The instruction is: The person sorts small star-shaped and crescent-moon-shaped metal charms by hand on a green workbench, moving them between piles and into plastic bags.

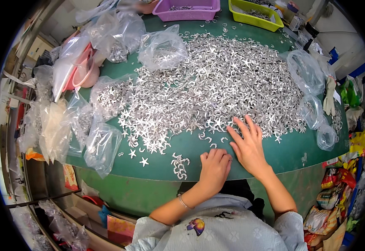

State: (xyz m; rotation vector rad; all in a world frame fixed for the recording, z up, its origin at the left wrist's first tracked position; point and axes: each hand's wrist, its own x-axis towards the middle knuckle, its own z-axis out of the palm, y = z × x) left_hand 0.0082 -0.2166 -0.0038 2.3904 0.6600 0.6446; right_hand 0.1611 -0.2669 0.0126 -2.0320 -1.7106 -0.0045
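A broad heap of small silver metal pieces [216, 79], stars and crescents among them, lies on the green table. At its near edge my right hand [249, 148] is open, fingers spread and the tips by the loose pieces. To its left my left hand [215, 169] is closed near the table's front edge, fingers curled; what they hold, if anything, is hidden. Just beyond these fingers lies a loose crescent [213, 145]. A small cluster of crescents [180, 166] sits left of my left hand. Farther left is a single silver star [144, 161].
Clear plastic bags [103, 146] of metal pieces crowd the left side, around a pink basket [86, 71]. A purple tray [186, 13] and a yellow-green tray [255, 16] stand at the back. More clear bags [306, 73] and a pale glove [329, 96] lie at the right.
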